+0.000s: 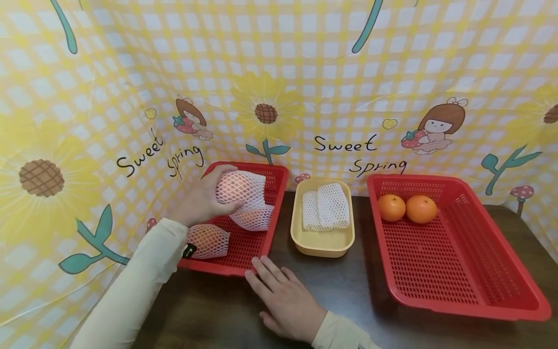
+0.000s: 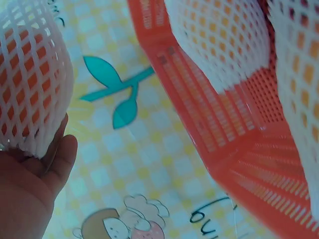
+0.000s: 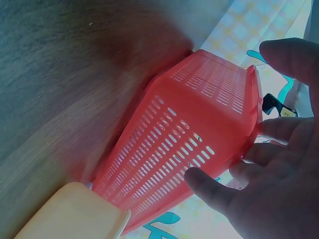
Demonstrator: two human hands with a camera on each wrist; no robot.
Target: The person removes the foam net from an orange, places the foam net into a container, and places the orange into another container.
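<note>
My left hand [image 1: 201,198] grips an orange in a white foam net [image 1: 239,188], held over the left red basket [image 1: 244,252]. In the left wrist view, fingers and thumb of the left hand [image 2: 25,199] curl round the lower end of the netted orange [image 2: 32,89]. Two more netted oranges, one at the right side [image 1: 254,218] and one at the front left [image 1: 208,241], lie in that basket. My right hand [image 1: 287,298] is spread with straight fingers, fingertips at the basket's near right corner; it holds nothing.
Between the baskets stands a yellow tub [image 1: 324,245] with empty foam nets [image 1: 327,207] in it. The right red basket [image 1: 444,261] holds two bare oranges, left [image 1: 391,208] and right [image 1: 421,209]. A patterned cloth [image 1: 322,97] hangs behind the dark table [image 1: 209,310].
</note>
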